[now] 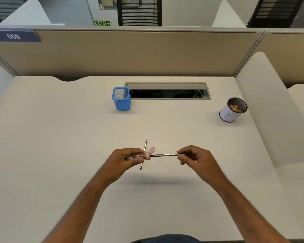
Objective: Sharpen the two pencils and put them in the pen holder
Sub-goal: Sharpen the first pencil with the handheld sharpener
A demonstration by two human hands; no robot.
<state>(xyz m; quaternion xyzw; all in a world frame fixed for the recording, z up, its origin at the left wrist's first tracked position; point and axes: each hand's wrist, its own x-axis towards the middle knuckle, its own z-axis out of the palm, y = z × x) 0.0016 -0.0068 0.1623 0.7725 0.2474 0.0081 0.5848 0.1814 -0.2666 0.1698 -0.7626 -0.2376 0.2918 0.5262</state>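
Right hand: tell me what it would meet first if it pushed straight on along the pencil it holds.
The right hand points leftward along the dark pencil. First in line is the pink-capped sharpener gripped by the left hand, where the pencil's tip already sits.

Desk: holder, cup, pencil.

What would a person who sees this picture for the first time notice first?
Most likely the two hands above the near middle of the desk: the left hand grips a clear sharpener, the right hand holds a dark pencil pushed into it. Next, the blue mesh pen holder further back, and a second pencil lying below the hands.
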